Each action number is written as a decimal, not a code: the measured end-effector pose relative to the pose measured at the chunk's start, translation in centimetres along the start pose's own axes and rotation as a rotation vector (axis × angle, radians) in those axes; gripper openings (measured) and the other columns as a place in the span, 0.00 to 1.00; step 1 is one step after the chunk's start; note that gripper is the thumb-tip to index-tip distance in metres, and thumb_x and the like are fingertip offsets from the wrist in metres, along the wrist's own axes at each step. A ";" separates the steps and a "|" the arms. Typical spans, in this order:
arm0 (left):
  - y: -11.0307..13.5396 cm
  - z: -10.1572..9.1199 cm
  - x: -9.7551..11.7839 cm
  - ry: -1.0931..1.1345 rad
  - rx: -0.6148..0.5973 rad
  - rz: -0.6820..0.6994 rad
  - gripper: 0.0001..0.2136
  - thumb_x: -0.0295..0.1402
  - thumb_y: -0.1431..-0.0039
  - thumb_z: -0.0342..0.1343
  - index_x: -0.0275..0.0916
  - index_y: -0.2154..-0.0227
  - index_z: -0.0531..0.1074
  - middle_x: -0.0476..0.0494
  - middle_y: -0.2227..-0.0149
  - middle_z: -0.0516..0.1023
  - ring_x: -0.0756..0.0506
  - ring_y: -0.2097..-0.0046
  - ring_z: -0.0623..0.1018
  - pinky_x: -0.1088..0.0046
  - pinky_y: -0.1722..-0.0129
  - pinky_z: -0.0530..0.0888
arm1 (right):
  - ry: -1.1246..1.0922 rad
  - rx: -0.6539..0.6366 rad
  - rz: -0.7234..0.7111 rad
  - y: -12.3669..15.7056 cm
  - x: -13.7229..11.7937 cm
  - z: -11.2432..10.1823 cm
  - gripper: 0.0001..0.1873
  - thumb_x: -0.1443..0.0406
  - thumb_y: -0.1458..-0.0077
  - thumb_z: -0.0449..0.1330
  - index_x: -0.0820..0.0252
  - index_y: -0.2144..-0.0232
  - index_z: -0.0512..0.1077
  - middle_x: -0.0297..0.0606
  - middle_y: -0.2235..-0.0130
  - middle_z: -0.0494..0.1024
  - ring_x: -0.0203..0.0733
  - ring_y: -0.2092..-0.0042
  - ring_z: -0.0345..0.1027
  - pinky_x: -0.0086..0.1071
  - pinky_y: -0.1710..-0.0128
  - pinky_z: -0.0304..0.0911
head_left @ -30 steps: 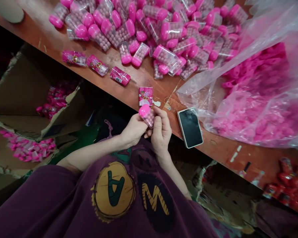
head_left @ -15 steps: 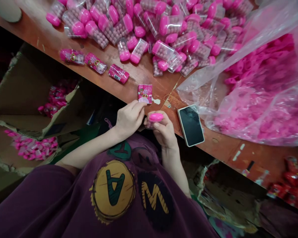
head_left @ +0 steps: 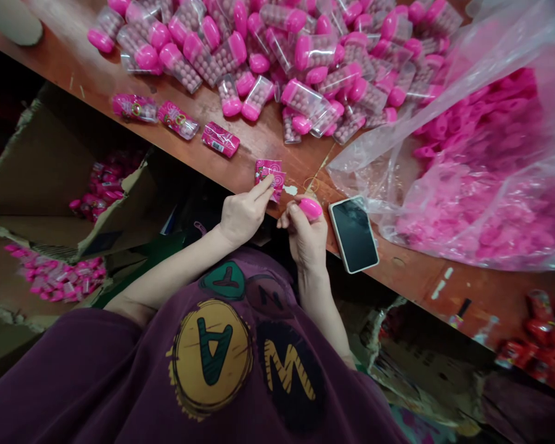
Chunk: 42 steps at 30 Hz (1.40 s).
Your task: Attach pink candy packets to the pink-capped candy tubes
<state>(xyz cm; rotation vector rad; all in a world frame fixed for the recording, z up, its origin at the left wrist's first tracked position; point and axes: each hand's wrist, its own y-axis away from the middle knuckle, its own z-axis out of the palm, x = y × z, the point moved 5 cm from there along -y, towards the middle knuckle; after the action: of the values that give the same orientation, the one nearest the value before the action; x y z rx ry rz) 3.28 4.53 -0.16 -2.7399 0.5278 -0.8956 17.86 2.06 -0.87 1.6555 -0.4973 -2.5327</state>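
1. Head view, right hand: right hand (head_left: 308,240) curled over the tabletop's (head_left: 400,262) near edge; grip closed around a capped bottle (head_left: 310,208), pink cap showing, body mostly hidden by fingers.
2. Head view, left hand: left hand (head_left: 242,217) reaches onto the tabletop, fingertips on a printed sleeve (head_left: 279,183) partly overlapping another sleeve (head_left: 266,166). Cannot tell whether this grip pinches the film or merely presses it.
3. Head view, handling (judged): bottle likely light, stiff, smooth, somewhat slippery; hold by its sides. Sleeves look thin, flexible, easily creased; take one by an edge, as they may cling together.
4. Head view, surroundings: three wrapped bottles (head_left: 221,139) in a row toward the left; heap of bead-filled bottles (head_left: 317,52) beyond. Phone (head_left: 354,234) just beside the right hand, with the clear bag (head_left: 481,231) of pink pieces next to it; both crowd movement rightward.
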 end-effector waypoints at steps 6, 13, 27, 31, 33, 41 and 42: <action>0.2 -0.8 0.6 0.109 0.123 0.063 0.17 0.33 0.25 0.51 0.37 0.47 0.84 0.32 0.38 0.80 0.42 0.60 0.88 0.67 0.60 0.82 | 0.171 0.034 -0.002 -1.8 -0.5 0.7 0.26 0.47 0.48 0.75 0.53 0.57 0.72 0.24 0.72 0.72 0.28 0.76 0.62 0.26 0.75 0.63; 0.1 -2.9 -0.4 0.347 0.202 -0.153 0.16 0.35 0.30 0.57 0.38 0.44 0.80 0.32 0.40 0.81 0.39 0.44 0.84 0.65 0.49 0.81 | 0.199 0.019 -0.120 -3.6 -1.4 -0.3 0.27 0.52 0.51 0.77 0.50 0.54 0.72 0.28 0.62 0.77 0.32 0.67 0.70 0.28 0.67 0.71; -1.9 -2.0 -2.1 1.200 0.000 -0.919 0.11 0.33 0.49 0.73 0.35 0.76 0.77 0.55 0.83 0.66 0.58 0.84 0.57 0.78 0.84 0.49 | 0.347 -0.114 -0.249 -4.3 -2.2 2.4 0.25 0.52 0.46 0.75 0.52 0.53 0.71 0.33 0.54 0.78 0.38 0.55 0.76 0.35 0.50 0.75; -2.0 -2.1 -2.1 1.245 0.069 -0.959 0.15 0.32 0.51 0.75 0.35 0.80 0.73 0.56 0.85 0.64 0.58 0.85 0.58 0.78 0.84 0.52 | 0.314 -0.062 -0.230 -4.3 -1.8 2.5 0.23 0.54 0.45 0.74 0.51 0.53 0.71 0.31 0.59 0.78 0.36 0.60 0.74 0.34 0.53 0.75; -1.9 -2.2 -2.5 1.236 0.089 -0.981 0.16 0.32 0.53 0.76 0.35 0.81 0.72 0.57 0.86 0.63 0.58 0.86 0.58 0.78 0.85 0.50 | 0.365 -0.009 -0.251 -4.5 -1.9 2.2 0.18 0.56 0.44 0.72 0.51 0.54 0.72 0.31 0.60 0.77 0.37 0.61 0.73 0.35 0.54 0.74; -0.8 -3.8 -4.6 1.262 0.224 -1.035 0.17 0.32 0.48 0.75 0.37 0.80 0.70 0.59 0.86 0.60 0.59 0.85 0.56 0.79 0.85 0.51 | 0.911 -0.041 -0.385 -5.0 -2.3 2.2 0.04 0.65 0.38 0.62 0.53 0.59 0.73 0.37 0.59 0.77 0.44 0.56 0.70 0.43 0.44 0.69; -0.8 -4.0 -4.5 1.287 0.212 -1.035 0.18 0.32 0.47 0.75 0.37 0.79 0.69 0.59 0.85 0.60 0.59 0.85 0.56 0.79 0.84 0.51 | 0.953 -0.031 -0.416 -4.7 -2.5 2.2 0.04 0.65 0.38 0.62 0.54 0.60 0.73 0.39 0.57 0.76 0.46 0.54 0.70 0.45 0.43 0.69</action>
<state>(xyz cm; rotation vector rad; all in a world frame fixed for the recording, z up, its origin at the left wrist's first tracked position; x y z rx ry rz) -2.26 6.70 0.92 -1.7412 -0.9147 -2.6614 17.41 7.61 0.72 2.8413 -0.0136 -1.5584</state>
